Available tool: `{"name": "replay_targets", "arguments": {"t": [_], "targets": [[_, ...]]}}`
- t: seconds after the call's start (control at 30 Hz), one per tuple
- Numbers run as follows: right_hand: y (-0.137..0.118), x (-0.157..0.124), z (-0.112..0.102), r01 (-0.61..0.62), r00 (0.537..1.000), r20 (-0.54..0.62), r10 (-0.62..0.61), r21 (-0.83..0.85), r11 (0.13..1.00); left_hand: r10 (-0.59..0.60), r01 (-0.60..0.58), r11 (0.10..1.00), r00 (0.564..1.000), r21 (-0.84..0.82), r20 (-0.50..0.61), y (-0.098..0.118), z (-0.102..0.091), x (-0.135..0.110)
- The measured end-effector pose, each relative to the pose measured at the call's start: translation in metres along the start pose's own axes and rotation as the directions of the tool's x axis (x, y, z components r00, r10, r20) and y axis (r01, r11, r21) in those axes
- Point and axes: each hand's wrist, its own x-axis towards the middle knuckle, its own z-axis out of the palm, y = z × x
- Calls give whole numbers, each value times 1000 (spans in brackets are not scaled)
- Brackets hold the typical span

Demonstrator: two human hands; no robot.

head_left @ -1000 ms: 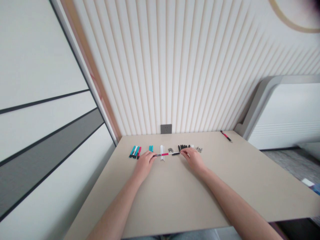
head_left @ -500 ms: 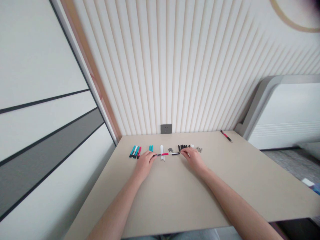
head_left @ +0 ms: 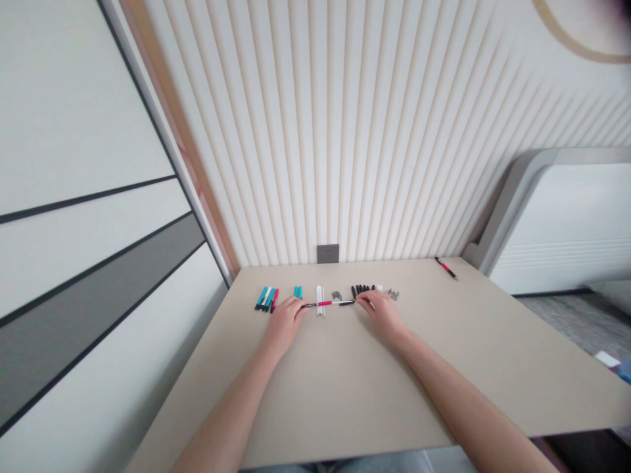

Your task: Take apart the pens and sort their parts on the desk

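My left hand (head_left: 286, 317) is closed on the black end of a partly assembled ballpoint pen (head_left: 325, 303). The pen lies level between both hands, with a pink middle, a thin white stretch and a black grip section (head_left: 346, 303) on the right. Fingertips of my right hand (head_left: 380, 311) pinch the far right end of that black section. Under the pen runs a white holder strip (head_left: 319, 293) with a thin white refill beside it. Just beyond my right fingers are several black grip pieces (head_left: 362, 288); two teal barrels (head_left: 298, 292) sit behind my left hand.
Teal, white and pink pen barrels (head_left: 266, 299) lie at the left of the table (head_left: 315, 394). Small grey springs (head_left: 336, 295) lie near the middle, metal tips (head_left: 393, 294) beyond my right hand. A pink and black pen (head_left: 446, 268) rests at the back right, before the ribbed wall.
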Motion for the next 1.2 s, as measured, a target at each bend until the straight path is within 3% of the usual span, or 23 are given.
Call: {"name": "replay_targets", "arguments": {"t": [1.2], "targets": [[8,0,6,31,1000,2,-31,1,1000,-1,1,1000,1000,0,1,0,0,0]]}}
